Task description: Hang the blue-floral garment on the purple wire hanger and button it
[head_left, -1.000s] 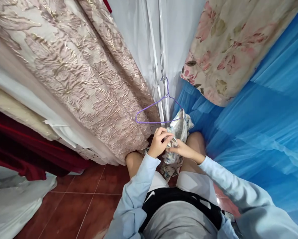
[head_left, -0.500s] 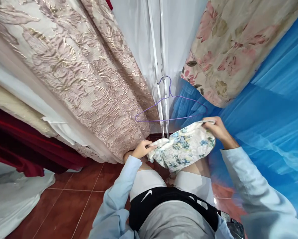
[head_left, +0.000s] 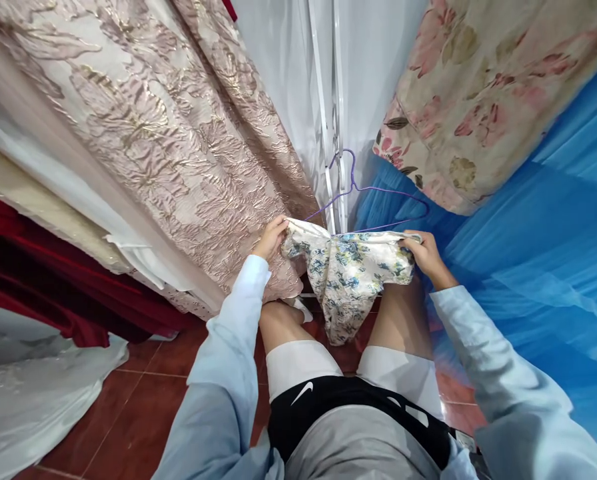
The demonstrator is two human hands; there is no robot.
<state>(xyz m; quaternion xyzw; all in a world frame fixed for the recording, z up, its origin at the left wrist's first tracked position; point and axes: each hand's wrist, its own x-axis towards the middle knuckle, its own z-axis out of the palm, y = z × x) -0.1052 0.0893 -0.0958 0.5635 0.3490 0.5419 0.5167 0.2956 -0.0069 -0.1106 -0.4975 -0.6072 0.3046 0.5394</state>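
Head view: the left hand point(head_left: 271, 238) and right hand point(head_left: 425, 256) each have fingers pinched on a top corner of the floral garment point(head_left: 347, 273), stretched between them just below the purple hanger point(head_left: 373, 200), which hangs on the white rail point(head_left: 336, 113).

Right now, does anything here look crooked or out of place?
Yes: the purple hanger hangs tilted and bare, with the floral garment spread just below it between the left hand and right hand, not on it.
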